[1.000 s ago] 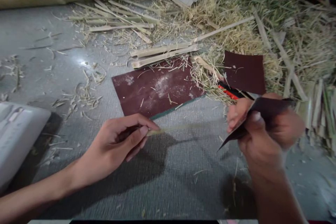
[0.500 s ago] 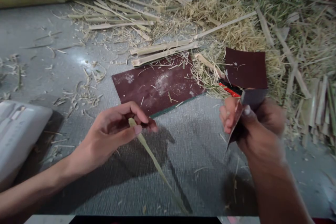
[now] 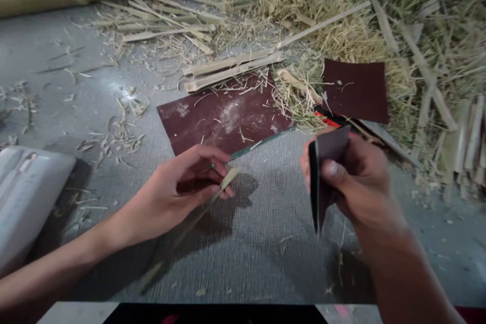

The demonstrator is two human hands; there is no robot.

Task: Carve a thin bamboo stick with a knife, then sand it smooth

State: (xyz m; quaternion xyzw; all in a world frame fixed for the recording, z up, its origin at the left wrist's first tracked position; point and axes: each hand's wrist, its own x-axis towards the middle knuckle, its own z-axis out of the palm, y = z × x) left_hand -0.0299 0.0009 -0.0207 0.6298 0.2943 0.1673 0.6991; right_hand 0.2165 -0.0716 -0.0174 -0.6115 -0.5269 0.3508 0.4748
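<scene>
My left hand [image 3: 186, 190] pinches a thin bamboo strip [image 3: 212, 202] near its upper end, and the strip's long part slants down to the lower left, blurred by motion. My right hand [image 3: 353, 177] grips a folded piece of dark sandpaper [image 3: 322, 172], held upright with its fold toward the left hand. The two hands are apart over the grey mat [image 3: 266, 243]. A large maroon sandpaper sheet [image 3: 224, 119] lies flat just beyond my left hand, dusted with white powder.
A smaller maroon sandpaper piece [image 3: 355, 88] rests on the heap of bamboo shavings [image 3: 379, 25] at the right. Split bamboo slats [image 3: 231, 66] lie behind the big sheet. A white plastic case [image 3: 26, 192] sits at the left edge. A red-handled tool [image 3: 330, 120] peeks from under the shavings.
The left hand has swung the bamboo strip from pointing right, then down-right, to trailing down-left. The right hand has turned the folded sandpaper upright and moved left and down.
</scene>
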